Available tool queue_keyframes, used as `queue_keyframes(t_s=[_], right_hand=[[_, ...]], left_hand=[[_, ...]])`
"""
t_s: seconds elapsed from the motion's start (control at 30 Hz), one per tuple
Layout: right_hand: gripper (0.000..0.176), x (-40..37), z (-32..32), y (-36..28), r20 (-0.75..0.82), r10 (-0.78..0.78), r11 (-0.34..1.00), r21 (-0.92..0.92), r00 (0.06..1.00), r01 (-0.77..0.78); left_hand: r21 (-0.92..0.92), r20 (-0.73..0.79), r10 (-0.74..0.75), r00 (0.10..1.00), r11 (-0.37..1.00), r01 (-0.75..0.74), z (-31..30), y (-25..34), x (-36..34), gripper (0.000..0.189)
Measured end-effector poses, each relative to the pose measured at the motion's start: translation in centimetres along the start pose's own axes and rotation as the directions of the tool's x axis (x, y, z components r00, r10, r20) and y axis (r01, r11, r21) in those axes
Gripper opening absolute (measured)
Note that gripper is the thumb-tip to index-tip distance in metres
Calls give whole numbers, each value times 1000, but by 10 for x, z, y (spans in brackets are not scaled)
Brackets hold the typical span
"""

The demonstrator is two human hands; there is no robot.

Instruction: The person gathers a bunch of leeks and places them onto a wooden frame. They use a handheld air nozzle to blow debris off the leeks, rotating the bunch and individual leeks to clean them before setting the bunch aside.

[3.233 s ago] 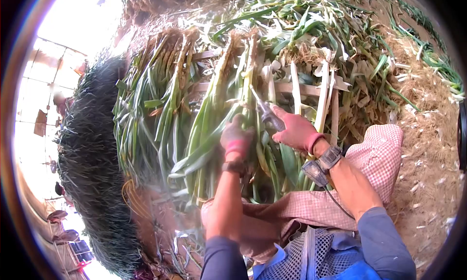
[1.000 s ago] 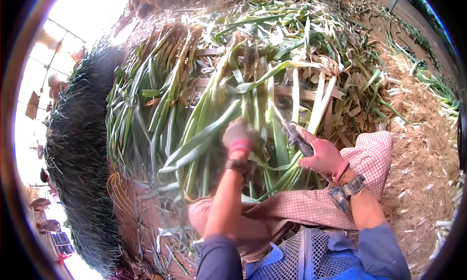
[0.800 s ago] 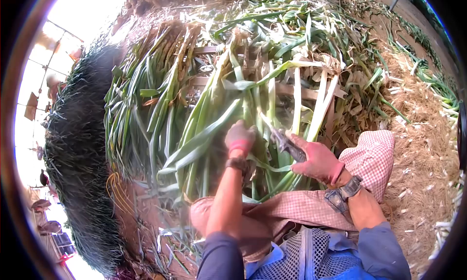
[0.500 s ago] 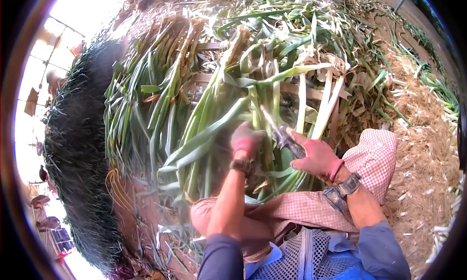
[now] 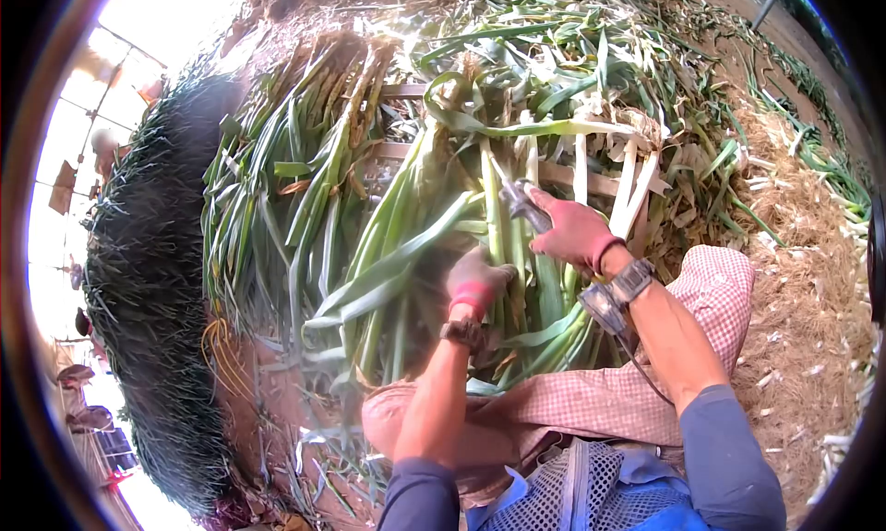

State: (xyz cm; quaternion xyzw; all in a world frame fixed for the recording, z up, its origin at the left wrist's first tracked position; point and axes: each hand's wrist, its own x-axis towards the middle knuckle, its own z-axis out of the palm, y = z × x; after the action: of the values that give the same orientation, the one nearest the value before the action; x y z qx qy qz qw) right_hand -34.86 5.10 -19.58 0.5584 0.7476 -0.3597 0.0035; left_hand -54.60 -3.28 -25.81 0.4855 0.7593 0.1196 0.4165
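The left hand (image 5: 477, 285) is clenched around a bundle of green onions (image 5: 406, 254), which lies across the checked apron (image 5: 600, 402) on the lap. The right hand (image 5: 574, 231) grips a small metal tool (image 5: 519, 202), with its tip at the stalks. A few bare white stalks (image 5: 637, 176) lie at the right. The large stack (image 5: 295, 162) at the left appears unprocessed, so most of the work likely remains.

Bright daylight, blown-out glare upper left, heavy fisheye distortion, dark vignetted edges.
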Motion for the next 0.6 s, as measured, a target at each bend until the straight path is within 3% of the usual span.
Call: queue_keyframes(t_s=[0.13,0.4,0.5,0.6], right_hand=[[96,38,-6,-5,-32,7,1000,-24,999,-7],[94,74,-15,-19,-84,77,997,-19,993,-79],[94,60,-9,-16,-121,66,998,-17,991,-68],[92,18,-19,-22,-21,118,993,28,993,-117]], left_hand=[[-123,52,9,999,992,-3,4,-8,1,43],[-141,68,43,997,990,-33,12,-17,-5,39],[-231,145,13,989,973,21,13,-17,-9,41],[-108,112,45,993,994,-33,16,-16,-14,42]])
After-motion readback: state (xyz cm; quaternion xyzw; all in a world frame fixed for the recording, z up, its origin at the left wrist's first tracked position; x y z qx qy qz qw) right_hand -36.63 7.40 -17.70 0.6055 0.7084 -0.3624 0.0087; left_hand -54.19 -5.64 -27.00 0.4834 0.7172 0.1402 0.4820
